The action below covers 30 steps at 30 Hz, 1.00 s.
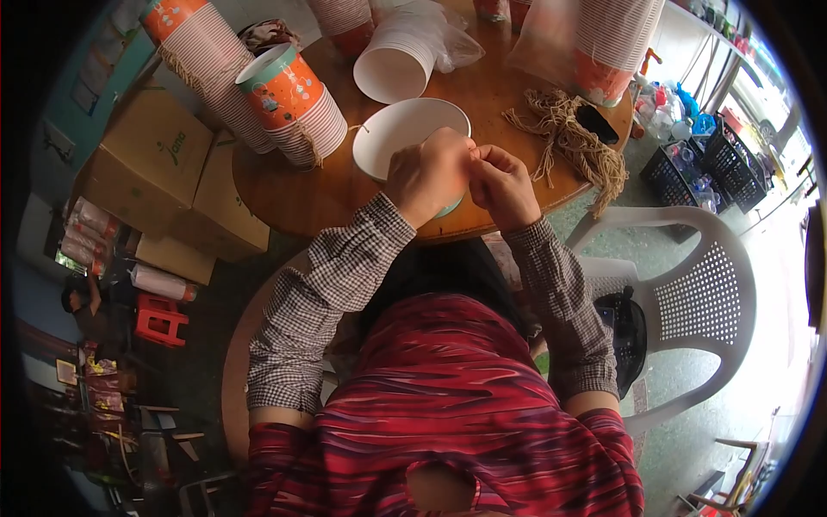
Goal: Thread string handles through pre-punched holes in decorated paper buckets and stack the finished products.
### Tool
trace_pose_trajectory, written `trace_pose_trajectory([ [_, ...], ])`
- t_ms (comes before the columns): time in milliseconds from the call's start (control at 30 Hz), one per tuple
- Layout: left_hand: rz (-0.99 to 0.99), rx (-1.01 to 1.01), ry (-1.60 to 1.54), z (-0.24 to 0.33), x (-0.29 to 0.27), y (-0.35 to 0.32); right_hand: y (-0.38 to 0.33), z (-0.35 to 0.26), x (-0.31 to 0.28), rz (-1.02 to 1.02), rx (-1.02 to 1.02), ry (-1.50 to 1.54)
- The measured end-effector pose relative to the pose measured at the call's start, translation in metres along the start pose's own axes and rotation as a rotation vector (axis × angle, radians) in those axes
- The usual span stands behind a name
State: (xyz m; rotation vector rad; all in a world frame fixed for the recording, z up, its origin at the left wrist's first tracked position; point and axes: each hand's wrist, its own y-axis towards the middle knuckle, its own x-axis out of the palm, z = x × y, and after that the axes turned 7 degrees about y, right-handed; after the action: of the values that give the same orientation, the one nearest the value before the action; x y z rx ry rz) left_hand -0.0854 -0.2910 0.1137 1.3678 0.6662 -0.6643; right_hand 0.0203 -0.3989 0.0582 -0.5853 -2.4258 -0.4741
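Note:
A white-lined paper bucket (379, 142) stands at the table's near edge, just in front of me. A short piece of string (363, 128) shows at the left side of its rim. Over the bucket's right side, my left hand (428, 178) is closed and a little blurred. My right hand (506, 188) meets it there, thumb and forefinger pinched together. Whatever lies between the fingertips is too small to make out. To the right, a bundle of beige strings (564, 138) hangs partly over the table edge, with a black object (597, 124) on it.
Stacked orange-printed buckets (293, 99) with string handles stand on the left of the wooden table (289, 202). More stacks (616, 52) and a plastic-wrapped white one (392, 73) stand farther back. Cardboard boxes (155, 155) lie left; a white plastic chair (706, 293) is at right.

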Motion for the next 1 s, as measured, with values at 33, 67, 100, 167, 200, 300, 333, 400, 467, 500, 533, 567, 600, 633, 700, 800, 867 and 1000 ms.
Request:
trace_pose_trajectory([
  [33,0.001,-0.004,-0.007,-0.001,0.001,0.001,-0.001,0.000,0.000,0.000,0.000,-0.001],
  [67,0.001,-0.008,-0.014,-0.002,0.002,0.001,-0.003,0.001,0.000,0.044,-0.020,-0.042],
  [100,0.002,-0.008,-0.014,-0.004,0.003,0.001,-0.004,0.002,0.001,0.087,-0.040,-0.083],
  [167,0.018,0.002,0.003,-0.008,0.004,0.000,-0.006,0.004,0.002,0.094,-0.041,-0.113],
  [200,0.017,0.002,0.002,-0.006,0.002,0.001,-0.007,0.005,0.001,0.103,-0.041,-0.145],
  [300,-0.056,0.006,0.108,-0.001,-0.002,0.006,-0.011,0.004,0.003,0.097,-0.056,-0.164],
  [333,-0.032,0.030,0.098,-0.001,-0.002,0.009,-0.012,0.003,0.006,0.095,-0.054,-0.163],
  [400,-0.008,0.056,0.087,-0.002,-0.002,0.010,-0.013,0.001,0.010,0.103,-0.106,-0.161],
  [467,0.009,0.070,-0.010,-0.001,0.000,0.011,-0.015,0.002,0.008,0.104,-0.112,-0.162],
  [500,0.009,0.070,-0.009,-0.003,0.002,0.009,-0.016,0.003,0.009,0.102,-0.116,-0.161],
  [533,0.007,0.055,-0.079,-0.005,0.004,0.008,-0.018,0.003,0.011,0.101,-0.116,-0.160],
  [567,0.006,0.039,-0.150,-0.007,0.005,0.007,-0.019,0.003,0.012,0.101,-0.124,-0.144],
  [600,0.005,0.040,-0.151,-0.007,0.003,0.008,-0.020,0.003,0.013,0.102,-0.131,-0.128],
  [633,-0.047,0.032,-0.172,-0.008,0.001,0.009,-0.021,0.002,0.013,0.103,-0.131,-0.127],
  [700,-0.098,0.024,-0.192,-0.008,-0.001,0.011,-0.023,0.003,0.014,0.107,-0.167,-0.145],
  [800,-0.108,0.058,-0.272,-0.005,-0.004,0.014,-0.025,0.004,0.015,0.108,-0.237,-0.173],
  [867,-0.023,0.173,-0.057,0.001,-0.006,0.012,-0.028,0.005,0.015,0.084,-0.244,-0.202],
  [1000,-0.066,0.065,-0.099,0.000,-0.006,0.003,-0.031,0.013,0.008,0.026,-0.281,-0.273],
])
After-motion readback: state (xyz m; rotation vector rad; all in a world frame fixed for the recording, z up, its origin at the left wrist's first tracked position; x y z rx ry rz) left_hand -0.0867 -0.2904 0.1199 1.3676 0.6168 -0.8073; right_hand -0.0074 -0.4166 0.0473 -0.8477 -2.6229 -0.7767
